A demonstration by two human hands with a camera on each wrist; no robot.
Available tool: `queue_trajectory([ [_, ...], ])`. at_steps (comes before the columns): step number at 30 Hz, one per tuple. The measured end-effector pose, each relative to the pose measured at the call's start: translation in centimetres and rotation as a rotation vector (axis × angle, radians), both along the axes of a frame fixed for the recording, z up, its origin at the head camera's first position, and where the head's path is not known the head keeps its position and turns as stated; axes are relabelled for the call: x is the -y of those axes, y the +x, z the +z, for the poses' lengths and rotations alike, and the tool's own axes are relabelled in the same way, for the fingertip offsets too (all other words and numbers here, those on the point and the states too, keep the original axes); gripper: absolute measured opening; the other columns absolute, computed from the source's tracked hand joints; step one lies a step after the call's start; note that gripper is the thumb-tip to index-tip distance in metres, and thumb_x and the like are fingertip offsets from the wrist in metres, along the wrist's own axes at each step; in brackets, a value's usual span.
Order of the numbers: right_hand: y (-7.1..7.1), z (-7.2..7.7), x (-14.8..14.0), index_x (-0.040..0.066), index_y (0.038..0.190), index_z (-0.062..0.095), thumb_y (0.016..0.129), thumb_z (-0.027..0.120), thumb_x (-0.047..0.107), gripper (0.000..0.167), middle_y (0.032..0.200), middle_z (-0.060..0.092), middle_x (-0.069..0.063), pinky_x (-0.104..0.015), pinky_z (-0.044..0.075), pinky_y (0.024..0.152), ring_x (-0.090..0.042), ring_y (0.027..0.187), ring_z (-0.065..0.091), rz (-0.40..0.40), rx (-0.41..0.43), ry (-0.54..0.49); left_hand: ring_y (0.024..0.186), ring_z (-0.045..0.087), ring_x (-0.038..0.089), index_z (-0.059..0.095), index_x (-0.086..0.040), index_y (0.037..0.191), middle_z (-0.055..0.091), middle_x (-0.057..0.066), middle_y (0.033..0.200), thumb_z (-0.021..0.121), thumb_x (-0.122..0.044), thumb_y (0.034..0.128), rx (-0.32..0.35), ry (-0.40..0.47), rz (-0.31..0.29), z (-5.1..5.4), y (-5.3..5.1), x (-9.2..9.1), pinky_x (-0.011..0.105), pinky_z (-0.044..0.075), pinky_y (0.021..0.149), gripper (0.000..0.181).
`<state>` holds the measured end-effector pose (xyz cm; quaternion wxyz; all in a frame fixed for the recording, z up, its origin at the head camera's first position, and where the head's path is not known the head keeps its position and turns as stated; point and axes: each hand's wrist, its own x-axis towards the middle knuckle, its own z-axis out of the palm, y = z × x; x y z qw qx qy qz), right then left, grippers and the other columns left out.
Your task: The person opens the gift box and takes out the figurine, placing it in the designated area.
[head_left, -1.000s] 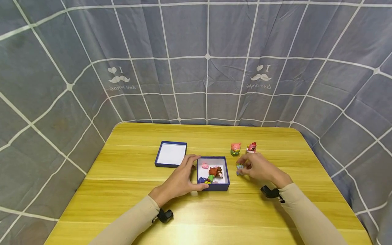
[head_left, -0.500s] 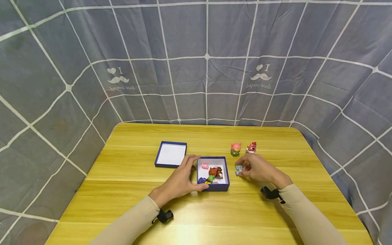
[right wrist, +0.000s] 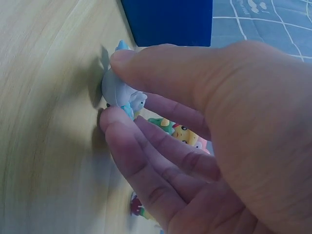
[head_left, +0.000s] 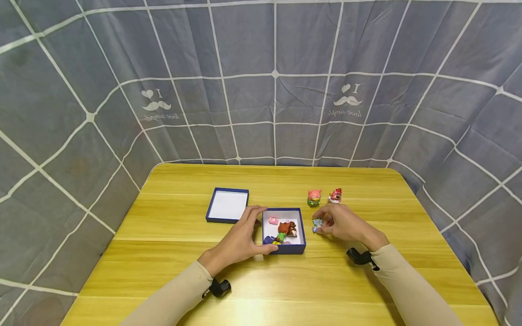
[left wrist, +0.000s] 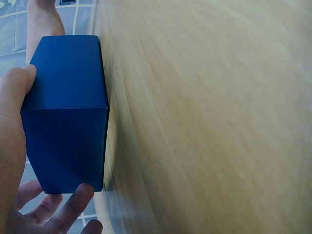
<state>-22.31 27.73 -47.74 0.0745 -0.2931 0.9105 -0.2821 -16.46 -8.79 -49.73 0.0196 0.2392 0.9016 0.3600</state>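
Note:
My left hand (head_left: 240,237) grips a small dark-blue box (head_left: 291,249) at its left end, thumb on the near wall and fingers at the far side. In the left wrist view the thumb lies at the rim of the box (left wrist: 68,73). Inside the white interior are a pink pig figurine (head_left: 273,220), a brown figurine (head_left: 284,228) and other colourful ones. Right of the box, my right hand (head_left: 346,222) pinches a light-blue and grey toy figurine (head_left: 316,224) between thumb and fingertips. The figurine (right wrist: 116,90) is close to the tabletop, partly hidden by the fingers.
A blue box lid (head_left: 228,204) with a white inside lies behind the left hand. Beyond the right hand stand a pink pig-headed figurine (head_left: 314,198) and a red and pink figurine (head_left: 335,196). A grey checked curtain (head_left: 253,99) surrounds the wooden table (head_left: 195,181).
The small figurine has turned in my right fingers and shifted slightly left, with that hand almost in place. My left hand and the box have stayed still.

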Motion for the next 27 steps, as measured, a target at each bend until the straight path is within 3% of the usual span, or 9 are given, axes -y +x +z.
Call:
queue_trajectory([
  [8, 0.4, 0.4, 0.2, 0.002, 0.127, 0.084, 0.099, 0.096, 0.017, 0.034, 0.095, 0.080, 0.004, -0.023, 0.060, 0.076, 0.001, 0.079, 0.069, -0.019, 0.003, 0.009, 0.143, 0.067, 0.032, 0.039, -0.013, 0.180, 0.042, 0.015, 0.178, 0.099, -0.054, 0.0936, -0.003, 0.000, -0.003, -0.1, 0.1, 0.1, 0.052, 0.058, 0.126, 0.113],
  [15, 0.9, 1.0, 0.3, 0.003, 0.128, 0.084, 0.099, 0.096, 0.016, 0.034, 0.112, 0.084, -0.006, -0.025, 0.058, 0.075, -0.004, 0.082, 0.066, -0.042, -0.012, 0.013, 0.143, 0.067, 0.032, 0.038, -0.012, 0.179, 0.041, 0.015, 0.179, 0.099, -0.054, 0.0937, -0.004, 0.005, -0.004, -0.2, 0.2, 0.2, 0.053, 0.058, 0.126, 0.113],
  [21, 1.1, 1.8, 0.9, 0.002, 0.130, 0.084, 0.099, 0.095, 0.014, 0.035, 0.121, 0.085, -0.011, -0.027, 0.057, 0.077, -0.011, 0.087, 0.068, -0.045, -0.076, 0.048, 0.138, 0.068, 0.028, 0.039, -0.010, 0.178, 0.043, 0.015, 0.178, 0.099, -0.053, 0.0937, -0.011, 0.015, -0.011, -0.2, 0.1, 0.2, 0.052, 0.060, 0.123, 0.112],
  [27, 1.3, 2.7, 1.7, 0.006, 0.133, 0.084, 0.102, 0.091, 0.015, 0.033, 0.132, 0.082, -0.013, -0.040, 0.060, 0.089, -0.020, 0.098, 0.073, -0.043, -0.155, 0.111, 0.138, 0.068, 0.028, 0.039, -0.009, 0.178, 0.043, 0.015, 0.177, 0.098, -0.055, 0.0942, -0.009, 0.025, -0.009, -0.2, 0.1, 0.1, 0.053, 0.061, 0.121, 0.113],
])
